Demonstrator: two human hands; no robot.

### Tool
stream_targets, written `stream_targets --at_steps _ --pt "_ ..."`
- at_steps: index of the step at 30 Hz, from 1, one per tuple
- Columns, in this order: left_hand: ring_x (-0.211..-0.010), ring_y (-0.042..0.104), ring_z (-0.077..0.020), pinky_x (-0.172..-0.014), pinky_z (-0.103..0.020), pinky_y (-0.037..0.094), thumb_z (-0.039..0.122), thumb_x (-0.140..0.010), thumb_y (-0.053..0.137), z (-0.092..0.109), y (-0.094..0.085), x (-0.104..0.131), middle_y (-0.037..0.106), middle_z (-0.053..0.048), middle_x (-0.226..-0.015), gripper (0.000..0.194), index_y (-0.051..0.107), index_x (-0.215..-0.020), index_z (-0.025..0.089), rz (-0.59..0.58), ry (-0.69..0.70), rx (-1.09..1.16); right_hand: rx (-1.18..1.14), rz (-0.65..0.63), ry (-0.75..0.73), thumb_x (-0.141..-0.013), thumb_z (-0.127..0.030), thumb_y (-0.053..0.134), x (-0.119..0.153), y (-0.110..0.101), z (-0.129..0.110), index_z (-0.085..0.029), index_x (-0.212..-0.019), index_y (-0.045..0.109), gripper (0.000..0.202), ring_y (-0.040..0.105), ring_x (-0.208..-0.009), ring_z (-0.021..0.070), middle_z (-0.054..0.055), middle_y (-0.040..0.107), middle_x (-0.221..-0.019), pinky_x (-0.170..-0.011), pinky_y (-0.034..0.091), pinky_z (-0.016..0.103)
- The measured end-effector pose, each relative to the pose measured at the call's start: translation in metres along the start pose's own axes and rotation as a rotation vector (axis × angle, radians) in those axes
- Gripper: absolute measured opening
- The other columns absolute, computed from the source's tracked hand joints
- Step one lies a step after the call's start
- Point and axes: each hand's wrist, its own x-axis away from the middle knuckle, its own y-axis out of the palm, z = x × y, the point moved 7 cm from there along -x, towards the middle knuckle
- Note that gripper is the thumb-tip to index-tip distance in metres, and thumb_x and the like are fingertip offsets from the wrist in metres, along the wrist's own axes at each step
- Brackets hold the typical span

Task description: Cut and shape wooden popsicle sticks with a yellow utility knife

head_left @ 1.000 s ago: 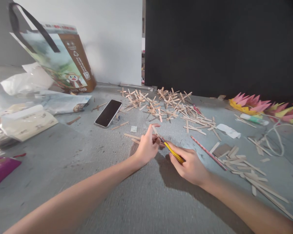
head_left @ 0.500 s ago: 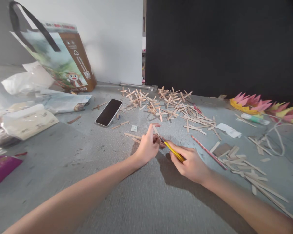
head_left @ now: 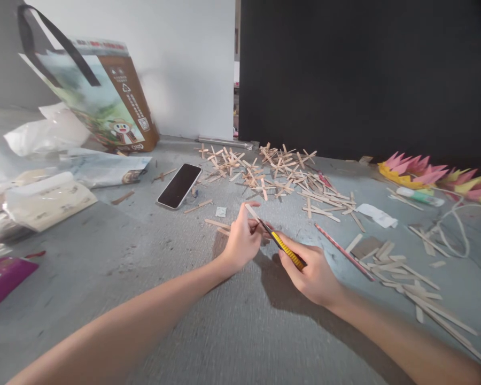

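My left hand point(head_left: 243, 240) is closed on a thin pale wooden stick point(head_left: 252, 213), which slants up to the left from its fingers. My right hand point(head_left: 310, 272) grips a yellow and black craft knife point(head_left: 289, 250). The knife's blade reaches up and left to the stick, close to the left fingers; whether it cuts into the wood is too small to tell. Just left of my left hand, a few loose sticks point(head_left: 216, 222) lie on the grey table point(head_left: 172, 331).
Crossed wooden sticks point(head_left: 282, 166) are heaped at the back. More sticks point(head_left: 404, 272) lie right, beside a red striped rod point(head_left: 342, 251). A phone point(head_left: 179, 186), a carrier bag point(head_left: 120, 101) and plastic packets point(head_left: 48, 200) stand left. Pink paper flowers point(head_left: 412, 170) sit back right.
The knife's blade has shifted slightly up and left along the stick, and more of its dark front part shows. Both hands keep their holds.
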Motion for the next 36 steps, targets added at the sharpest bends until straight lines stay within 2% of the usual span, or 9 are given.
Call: stream_targets --at_steps 6,13,24,28,32,36 --pt "-0.072 0.076 -0.0157 -0.064 -0.022 0.053 0.015 -0.088 0.059 -0.0022 0.0006 0.0007 0.076 -0.002 -0.086 0.047 0.041 -0.13 0.023 -0.018 0.018 -0.015 -0.034 -0.033 0.021 -0.103 -0.029 0.049 -0.0003 0.0018 -0.0004 -0.018 -0.148 0.06 0.047 0.069 -0.073 0.0196 0.006 0.075 -0.089 -0.077 0.061 0.032" --pt "-0.066 0.073 -0.0146 -0.06 -0.02 0.05 0.013 -0.087 0.058 0.0002 0.0003 0.0016 0.069 0.004 -0.073 0.047 0.042 -0.13 0.023 -0.017 0.042 -0.055 -0.047 -0.029 0.034 -0.105 -0.032 0.048 0.0008 0.0014 0.0011 -0.018 -0.149 0.059 0.047 0.073 -0.085 0.0233 0.006 0.074 -0.085 -0.08 0.062 0.033" --pt "-0.066 0.073 -0.0154 -0.064 -0.023 0.054 0.017 -0.09 0.058 0.0004 0.0019 0.0026 0.069 0.003 -0.073 0.045 0.042 -0.132 0.023 -0.038 0.035 -0.105 -0.018 0.007 0.012 -0.103 -0.03 0.05 0.0029 0.0003 0.0019 -0.019 -0.148 0.06 0.047 0.059 -0.06 0.0167 0.004 0.072 -0.084 -0.061 0.055 0.03" --pt "-0.063 0.072 -0.0151 -0.065 -0.024 0.055 0.015 -0.089 0.057 0.0001 0.0034 0.0024 0.068 0.004 -0.07 0.045 0.042 -0.131 0.023 -0.053 0.003 -0.102 -0.016 0.014 0.008 -0.103 -0.029 0.05 0.0028 0.0 0.0011 -0.018 -0.146 0.061 0.046 0.061 -0.061 0.0173 0.003 0.071 -0.081 -0.062 0.055 0.03" --pt "-0.064 0.072 -0.0152 -0.065 -0.024 0.055 0.014 -0.088 0.057 0.0036 0.0025 0.0023 0.068 0.004 -0.07 0.051 0.04 -0.135 0.022 -0.013 0.009 -0.049 -0.006 0.008 0.007 -0.103 -0.029 0.05 0.0026 0.0011 0.0006 -0.018 -0.146 0.062 0.045 0.062 -0.06 0.0166 0.003 0.072 -0.082 -0.062 0.056 0.03" --pt "-0.07 0.075 -0.015 -0.071 -0.025 0.057 0.013 -0.09 0.055 0.0056 0.0011 0.0025 0.072 0.001 -0.077 0.065 0.028 -0.148 0.021 0.003 0.031 0.001 0.006 0.022 0.005 -0.103 -0.03 0.052 0.0036 0.0007 0.0021 -0.017 -0.143 0.064 0.044 0.065 -0.063 0.0175 0.005 0.074 -0.087 -0.065 0.057 0.03"
